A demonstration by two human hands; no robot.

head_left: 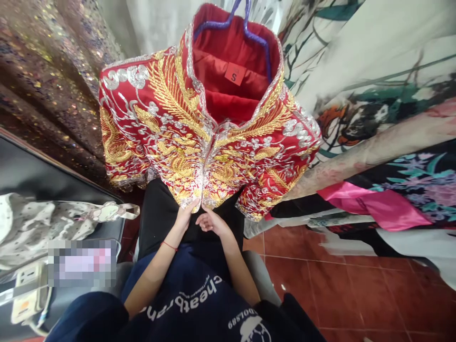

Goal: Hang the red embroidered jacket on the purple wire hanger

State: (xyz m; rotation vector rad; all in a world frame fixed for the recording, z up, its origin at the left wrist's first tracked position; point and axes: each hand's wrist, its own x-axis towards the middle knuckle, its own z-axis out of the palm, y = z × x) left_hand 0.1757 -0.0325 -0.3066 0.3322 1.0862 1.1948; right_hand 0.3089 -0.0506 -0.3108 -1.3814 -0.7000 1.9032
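Note:
A red jacket (pixel 167 123) with dense gold and silver embroidery hangs by a purple hanger (pixel 254 35) in front of me. Its collar stands up, and a red label (pixel 235 74) marked S shows inside. The two front edges meet in the middle and run down to the hem. My left hand (pixel 184 217) is closed on the hem just left of the front opening, thumb on top. Right beside it, my right hand (pixel 213 223) has its thumb at the hem's other corner and its fingers curled below. The hem hides part of both grips.
Sequinned gold-brown fabric (pixel 53 71) hangs at the left. Below it, a dark seat (pixel 42 166) holds a spotted white cloth bag (pixel 46 223), a blurred-out item (pixel 81 262) and a power strip (pixel 30 289). Printed garments (pixel 356 109) hang along the right, above red floor tiles (pixel 342 294).

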